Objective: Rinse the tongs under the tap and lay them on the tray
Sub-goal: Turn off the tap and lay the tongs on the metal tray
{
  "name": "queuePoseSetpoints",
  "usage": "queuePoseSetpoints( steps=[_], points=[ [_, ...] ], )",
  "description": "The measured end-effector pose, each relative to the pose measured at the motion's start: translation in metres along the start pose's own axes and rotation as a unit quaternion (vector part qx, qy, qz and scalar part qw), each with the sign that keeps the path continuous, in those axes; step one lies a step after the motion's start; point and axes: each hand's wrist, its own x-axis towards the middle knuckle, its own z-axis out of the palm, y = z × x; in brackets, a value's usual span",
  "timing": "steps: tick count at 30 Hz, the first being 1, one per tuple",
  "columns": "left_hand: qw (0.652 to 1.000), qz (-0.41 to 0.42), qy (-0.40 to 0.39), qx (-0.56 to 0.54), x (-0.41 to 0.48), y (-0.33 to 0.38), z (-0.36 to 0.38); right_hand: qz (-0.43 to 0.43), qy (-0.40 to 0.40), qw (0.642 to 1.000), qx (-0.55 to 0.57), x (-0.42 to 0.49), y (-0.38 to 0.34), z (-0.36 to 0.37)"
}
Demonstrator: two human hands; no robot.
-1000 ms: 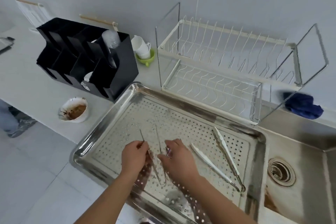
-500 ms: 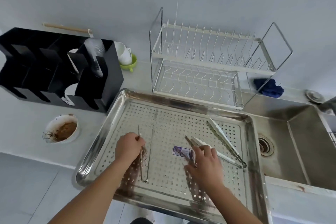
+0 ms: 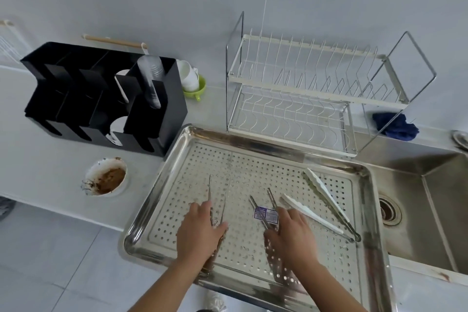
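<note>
A perforated steel tray (image 3: 157,195) lies on the counter left of the sink (image 3: 430,200). My left hand (image 3: 200,233) rests on thin steel tongs (image 3: 210,190) in the tray's left half. My right hand (image 3: 291,233) grips a second thin pair of tongs (image 3: 262,206) that carries a blue label. To the right of that hand, white-tipped tongs (image 3: 321,200) lie flat on the tray. No tap is in view.
A black cup organiser (image 3: 101,104) and a dirty bowl (image 3: 106,178) stand left of the tray. A wire dish rack (image 3: 309,94) stands behind it, with a blue cloth (image 3: 395,125) beside it. The sink drain (image 3: 388,210) is near the tray's right rim.
My hands have moved apart: the right one has carried the labelled tongs rightward, towards the white-tipped pair. The left hand stays on its thin tongs. The camera has tilted.
</note>
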Motion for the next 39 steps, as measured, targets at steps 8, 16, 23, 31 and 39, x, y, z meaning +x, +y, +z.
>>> queuePoseSetpoints(
  steps=[8, 16, 23, 31, 39],
  points=[
    [0.999, 0.033, 0.001, -0.012, 0.018, -0.005, -0.003, 0.026, 0.007, 0.998, 0.049, 0.02, -0.042, 0.01],
    [0.997, 0.04, -0.002, -0.07, 0.027, -0.016, -0.004, 0.059, 0.008, 0.995, 0.077, 0.018, -0.051, 0.021],
    [0.993, 0.037, -0.008, -0.112, 0.032, -0.021, -0.003, 0.078, -0.027, 0.992, 0.091, 0.013, -0.054, 0.024],
    [0.987, 0.014, -0.01, -0.162, 0.039, -0.037, -0.011, 0.104, -0.01, 0.989, 0.1, 0.018, -0.072, 0.026],
    [0.986, 0.028, -0.042, -0.161, 0.046, -0.038, -0.011, 0.136, -0.027, 0.986, 0.089, 0.01, -0.085, 0.027]
  ],
)
